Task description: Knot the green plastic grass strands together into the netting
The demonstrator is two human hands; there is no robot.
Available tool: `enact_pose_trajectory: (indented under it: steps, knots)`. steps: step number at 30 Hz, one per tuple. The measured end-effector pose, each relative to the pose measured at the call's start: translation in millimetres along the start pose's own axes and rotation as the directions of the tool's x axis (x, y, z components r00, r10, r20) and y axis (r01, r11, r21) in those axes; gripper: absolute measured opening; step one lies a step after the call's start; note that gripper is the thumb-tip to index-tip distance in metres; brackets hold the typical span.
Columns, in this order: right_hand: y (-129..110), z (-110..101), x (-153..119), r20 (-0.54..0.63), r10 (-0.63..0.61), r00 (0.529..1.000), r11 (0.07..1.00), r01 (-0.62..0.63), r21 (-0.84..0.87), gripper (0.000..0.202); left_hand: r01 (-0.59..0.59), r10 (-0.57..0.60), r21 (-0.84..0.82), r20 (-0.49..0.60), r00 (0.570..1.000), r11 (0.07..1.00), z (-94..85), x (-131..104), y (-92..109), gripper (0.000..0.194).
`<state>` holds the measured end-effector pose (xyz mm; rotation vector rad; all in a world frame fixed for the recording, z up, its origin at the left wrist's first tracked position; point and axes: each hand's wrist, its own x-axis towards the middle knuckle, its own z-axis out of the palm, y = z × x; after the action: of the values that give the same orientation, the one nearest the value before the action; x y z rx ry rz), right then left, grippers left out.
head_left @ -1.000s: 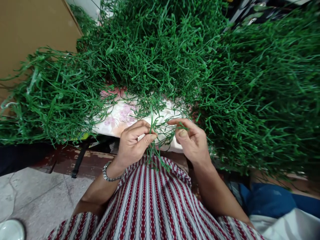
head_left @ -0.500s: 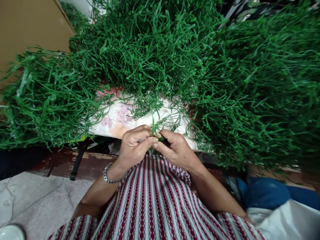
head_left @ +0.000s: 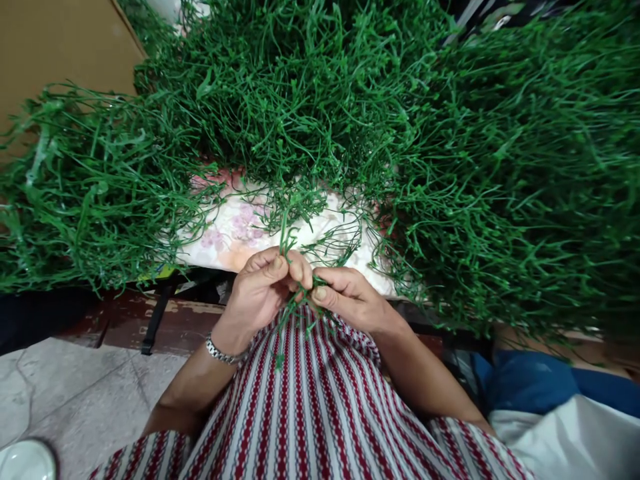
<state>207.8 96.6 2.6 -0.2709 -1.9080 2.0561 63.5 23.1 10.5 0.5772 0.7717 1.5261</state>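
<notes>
Thin, branching green plastic-looking sprig (head_left: 285,230) is held at the near edge of the white, floral-patterned cloth (head_left: 205,243); its stem is pinched between left thumb and fingers, left hand (head_left: 257,290), presumably for steadiness. Fine strands are gripped between right thumb and forefinger, right hand (head_left: 355,301), just beside, likely so small parts can be controlled separately. Loose, tangled green heaps (head_left: 310,100) are banked far, left and right, seemingly for easy reach.
</notes>
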Motion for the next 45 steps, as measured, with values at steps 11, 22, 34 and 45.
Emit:
enact_pose_trajectory:
  steps: [11,22,34,45]
  knots:
    - [5.3,5.7,2.2,0.197,-0.114,0.974,0.898,0.187,-0.399,0.029,0.126,-0.093,0.249,-0.142,0.985,0.960,6.3,-22.3,9.2,0.031]
    - [-17.0,-9.8,-15.8,-0.111,-0.074,0.991,0.860,0.007,-0.511,0.025,-0.144,0.228,0.399,-0.173,0.958,0.906,-7.0,-12.4,29.8,0.022]
    - [13.6,25.6,12.7,-0.387,-0.074,0.919,0.937,-0.070,-0.343,0.032,-0.308,0.377,0.312,-0.190,0.906,0.899,8.5,4.7,-11.6,0.015]
    - [6.5,27.6,4.0,-0.161,-0.034,0.986,0.935,-0.025,-0.354,0.028,-0.118,0.090,-0.084,-0.286,0.954,0.989,13.2,4.0,11.3,0.018]
